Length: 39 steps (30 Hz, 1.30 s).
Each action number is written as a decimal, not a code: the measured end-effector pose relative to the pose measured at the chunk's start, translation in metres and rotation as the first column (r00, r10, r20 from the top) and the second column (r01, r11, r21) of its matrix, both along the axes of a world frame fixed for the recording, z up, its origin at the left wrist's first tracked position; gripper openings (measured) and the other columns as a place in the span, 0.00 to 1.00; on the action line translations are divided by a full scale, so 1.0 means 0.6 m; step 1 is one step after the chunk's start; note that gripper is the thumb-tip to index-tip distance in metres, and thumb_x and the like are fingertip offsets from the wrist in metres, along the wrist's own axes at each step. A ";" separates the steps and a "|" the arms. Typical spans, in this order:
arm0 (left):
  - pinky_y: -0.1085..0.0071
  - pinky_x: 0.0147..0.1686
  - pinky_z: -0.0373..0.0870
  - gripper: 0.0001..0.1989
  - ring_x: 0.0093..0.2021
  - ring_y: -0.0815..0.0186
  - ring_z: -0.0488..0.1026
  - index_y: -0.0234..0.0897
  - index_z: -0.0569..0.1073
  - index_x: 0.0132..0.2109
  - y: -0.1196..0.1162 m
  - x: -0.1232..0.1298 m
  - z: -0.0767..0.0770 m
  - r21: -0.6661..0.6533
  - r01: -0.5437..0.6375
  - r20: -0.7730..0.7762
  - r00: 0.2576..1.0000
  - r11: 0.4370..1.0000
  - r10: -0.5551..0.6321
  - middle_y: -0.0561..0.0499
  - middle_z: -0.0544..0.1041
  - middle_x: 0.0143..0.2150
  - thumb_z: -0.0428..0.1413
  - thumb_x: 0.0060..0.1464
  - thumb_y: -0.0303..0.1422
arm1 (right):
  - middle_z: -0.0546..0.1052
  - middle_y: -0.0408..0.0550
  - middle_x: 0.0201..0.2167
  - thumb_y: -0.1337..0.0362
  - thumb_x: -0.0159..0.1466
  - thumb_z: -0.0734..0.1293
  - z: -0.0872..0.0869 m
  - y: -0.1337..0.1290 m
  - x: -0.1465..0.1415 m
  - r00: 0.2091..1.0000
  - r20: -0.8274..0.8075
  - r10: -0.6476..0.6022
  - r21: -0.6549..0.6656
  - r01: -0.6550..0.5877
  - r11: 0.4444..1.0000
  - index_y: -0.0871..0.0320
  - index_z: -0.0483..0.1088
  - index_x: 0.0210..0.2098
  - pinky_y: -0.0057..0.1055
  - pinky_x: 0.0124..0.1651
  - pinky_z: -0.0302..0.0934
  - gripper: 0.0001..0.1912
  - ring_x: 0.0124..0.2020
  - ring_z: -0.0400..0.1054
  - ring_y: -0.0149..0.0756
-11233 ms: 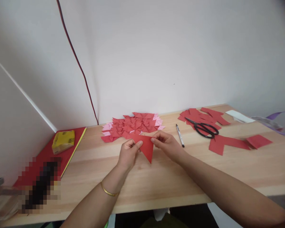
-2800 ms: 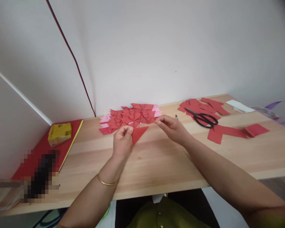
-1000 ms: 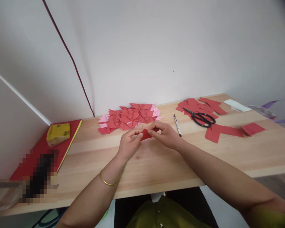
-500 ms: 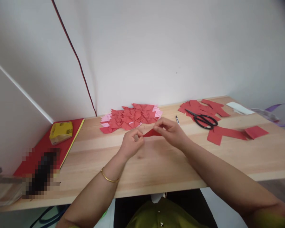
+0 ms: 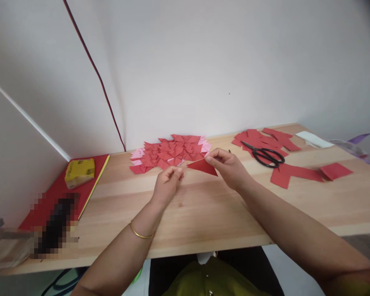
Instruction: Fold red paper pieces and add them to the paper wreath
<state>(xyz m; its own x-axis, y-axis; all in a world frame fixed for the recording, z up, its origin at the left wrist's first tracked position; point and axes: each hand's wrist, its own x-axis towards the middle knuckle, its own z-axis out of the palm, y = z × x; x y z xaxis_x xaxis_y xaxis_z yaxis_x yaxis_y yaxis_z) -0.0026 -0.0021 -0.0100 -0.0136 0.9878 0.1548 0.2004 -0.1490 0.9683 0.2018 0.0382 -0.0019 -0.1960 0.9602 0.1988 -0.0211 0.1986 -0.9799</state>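
Observation:
My right hand (image 5: pixel 227 166) pinches a folded red paper triangle (image 5: pixel 203 166) by its upper right part, holding it above the wooden table. The triangle's narrow tip points left, towards my left hand (image 5: pixel 168 183). Thumb and fingers of my left hand are curled together just short of that tip, with nothing visible in them. Behind both hands lies a heap of folded red and pink paper pieces (image 5: pixel 172 152) against the wall. My right hand partly covers a pen (image 5: pixel 229 151).
To the right, black-handled scissors (image 5: pixel 266 157) rest on flat red paper strips (image 5: pixel 283 139). A longer creased red strip (image 5: pixel 306 172) lies nearer. At left are a yellow packet (image 5: pixel 80 172) on a red sheet (image 5: pixel 53 195) and a blurred-out dark object (image 5: pixel 57 226).
My left hand has let go of the paper and drawn slightly left. My right hand has moved a little right with the triangle, which now shows more of its face.

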 end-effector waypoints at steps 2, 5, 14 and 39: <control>0.73 0.36 0.65 0.11 0.32 0.70 0.67 0.35 0.71 0.36 -0.001 0.002 -0.001 0.037 -0.040 0.022 0.999 0.999 0.039 0.52 0.73 0.32 0.59 0.49 0.37 | 0.69 0.41 0.26 0.54 0.58 0.68 -0.002 -0.002 -0.002 1.000 -0.002 0.022 -0.016 -0.022 1.000 0.56 0.67 0.28 0.28 0.32 0.57 0.12 0.27 0.60 0.29; 0.72 0.38 0.66 0.18 0.35 0.68 0.70 0.36 0.72 0.44 -0.003 0.005 -0.002 0.043 -0.024 0.021 1.000 0.999 0.023 0.49 0.75 0.38 0.62 0.45 0.35 | 0.69 0.41 0.26 0.54 0.58 0.68 -0.004 -0.004 -0.006 0.997 -0.015 0.072 -0.037 -0.073 0.997 0.56 0.67 0.29 0.28 0.33 0.57 0.12 0.28 0.61 0.29; 0.70 0.39 0.67 0.07 0.34 0.67 0.72 0.36 0.75 0.33 -0.009 0.004 0.009 0.072 -0.040 -0.135 0.990 0.997 0.049 0.51 0.77 0.32 0.57 0.50 0.35 | 0.68 0.41 0.26 0.55 0.59 0.67 -0.012 -0.002 -0.009 0.990 -0.007 0.143 -0.029 -0.143 0.989 0.56 0.67 0.30 0.29 0.33 0.58 0.11 0.28 0.61 0.30; 0.70 0.35 0.64 0.05 0.31 0.67 0.69 0.37 0.73 0.28 -0.011 0.013 0.014 0.218 0.096 -0.314 0.949 0.971 -0.023 0.52 0.73 0.28 0.55 0.51 0.31 | 0.71 0.45 0.25 0.56 0.59 0.66 -0.004 -0.024 -0.028 0.924 0.357 0.138 0.230 -0.230 0.946 0.57 0.70 0.27 0.30 0.31 0.58 0.11 0.27 0.63 0.32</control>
<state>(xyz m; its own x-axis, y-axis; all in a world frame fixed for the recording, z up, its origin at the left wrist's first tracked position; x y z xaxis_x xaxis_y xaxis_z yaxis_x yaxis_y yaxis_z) 0.0052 -0.0089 -0.0013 0.1280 0.9230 0.3630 0.4660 -0.3790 0.7995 0.1851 0.0239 -0.0044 -0.4629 0.8223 0.3311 0.2341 0.4736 -0.8490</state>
